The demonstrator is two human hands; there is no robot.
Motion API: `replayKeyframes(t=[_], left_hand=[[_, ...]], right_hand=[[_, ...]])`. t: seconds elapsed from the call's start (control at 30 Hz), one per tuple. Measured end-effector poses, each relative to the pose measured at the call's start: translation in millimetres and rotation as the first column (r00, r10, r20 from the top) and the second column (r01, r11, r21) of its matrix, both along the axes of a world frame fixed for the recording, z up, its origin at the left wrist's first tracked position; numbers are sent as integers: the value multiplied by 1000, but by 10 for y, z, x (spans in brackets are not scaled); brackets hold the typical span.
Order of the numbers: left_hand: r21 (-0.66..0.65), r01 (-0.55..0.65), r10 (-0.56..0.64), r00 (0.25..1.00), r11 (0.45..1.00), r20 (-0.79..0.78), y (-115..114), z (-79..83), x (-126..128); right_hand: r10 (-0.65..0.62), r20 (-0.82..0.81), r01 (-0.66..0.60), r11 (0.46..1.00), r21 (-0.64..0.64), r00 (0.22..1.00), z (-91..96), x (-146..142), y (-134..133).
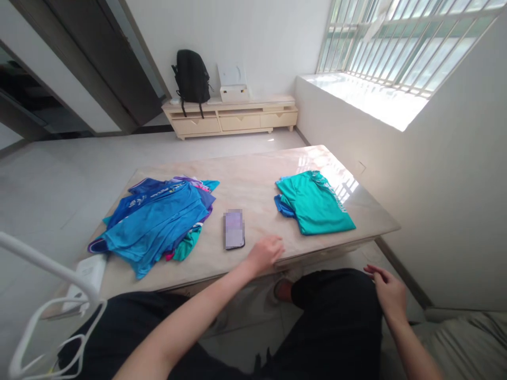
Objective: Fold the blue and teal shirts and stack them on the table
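Note:
My left hand (264,254) rests on the near edge of a marble-topped low table (253,182), fingers curled loosely, holding nothing. A phone (233,229) lies flat on the table just to its left. My right hand (387,291) lies open on my right knee, on black trousers. A loose pile of blue shirts (156,221) covers the table's left part. Folded teal shirts (315,203) sit in a stack on the right part.
A white power strip (85,277) lies at the table's near left corner, with a white stand (47,295) in front. Against the far wall, a low wooden cabinet (233,117) bears a black backpack (192,76) and a white box (234,91). A barred window is at right.

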State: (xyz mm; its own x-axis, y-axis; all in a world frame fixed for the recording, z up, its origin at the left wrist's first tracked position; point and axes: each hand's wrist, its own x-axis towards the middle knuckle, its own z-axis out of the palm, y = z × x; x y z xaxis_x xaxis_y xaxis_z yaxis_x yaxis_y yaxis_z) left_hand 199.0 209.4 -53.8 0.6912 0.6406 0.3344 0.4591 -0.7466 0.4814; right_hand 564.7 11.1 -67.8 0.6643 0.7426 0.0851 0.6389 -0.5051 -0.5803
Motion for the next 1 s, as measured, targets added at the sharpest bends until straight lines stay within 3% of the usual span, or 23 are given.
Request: replayKeyframes(t=[0.1,0.2,0.3,0.4,0.47,0.57,0.6,0.67,0.7,0.73,0.77,0.8,0.83,0.87,0.9,0.93,1.0], left_hand=[[2,-306,305,951,952,55,553,199,-856],[9,-611,603,783,792,153,954,482,-1823],[-37,-758,746,630,651,219,963,672,-2605],[-89,-785,777,579,613,249,782,734,-2993],[-107,-777,769,575,620,282,686,777,-3037],[-116,-731,718,607,673,340,549,942,-2809],[-115,-701,689,633,704,353,460,1021,-2657],[-120,-592,591,724,797,356,148,1177,-2267],[-128,-511,521,780,850,348,-81,1238,-2047],[-161,-366,400,857,916,326,-349,1277,-1827],[-288,-37,127,945,957,302,-642,1286,-1615],[-439,344,-234,929,830,286,-941,1261,-1422],[-580,618,-563,769,531,304,-1226,1202,-1252],[-686,700,-737,569,200,365,-1480,1113,-1111],[-759,652,-770,488,6,412,-1691,1003,-1003],[-808,585,-755,496,-74,429,-1851,884,-927],[-855,511,-688,590,-87,423,-2019,674,-870]], right_hand=[[33,-15,-34,994,-100,999,20,-81,-67],[62,28,-56,981,-185,998,78,-236,30],[69,71,-51,972,-229,995,140,-418,145],[54,102,-28,970,-243,993,204,-504,225],[52,103,-25,968,-250,993,248,-506,250],[20,103,7,968,-251,995,318,-619,218],[5,98,15,979,-203,995,346,-740,186],[15,-28,-15,1000,10,1000,415,-1146,104],[80,-175,-53,987,153,981,458,-1421,62],[186,-393,-72,955,287,900,507,-1723,24],[308,-635,-104,936,338,708,563,-2033,-5],[367,-809,-147,930,338,460,624,-2327,-23],[366,-895,-196,926,322,255,690,-2587,-28],[344,-932,-248,918,308,115,761,-2802,-20],[330,-944,-294,905,308,26,837,-2965,-2],[328,-944,-331,889,318,-27,916,-3081,22],[346,-933,-401,844,357,-102,1082,-3208,53]])
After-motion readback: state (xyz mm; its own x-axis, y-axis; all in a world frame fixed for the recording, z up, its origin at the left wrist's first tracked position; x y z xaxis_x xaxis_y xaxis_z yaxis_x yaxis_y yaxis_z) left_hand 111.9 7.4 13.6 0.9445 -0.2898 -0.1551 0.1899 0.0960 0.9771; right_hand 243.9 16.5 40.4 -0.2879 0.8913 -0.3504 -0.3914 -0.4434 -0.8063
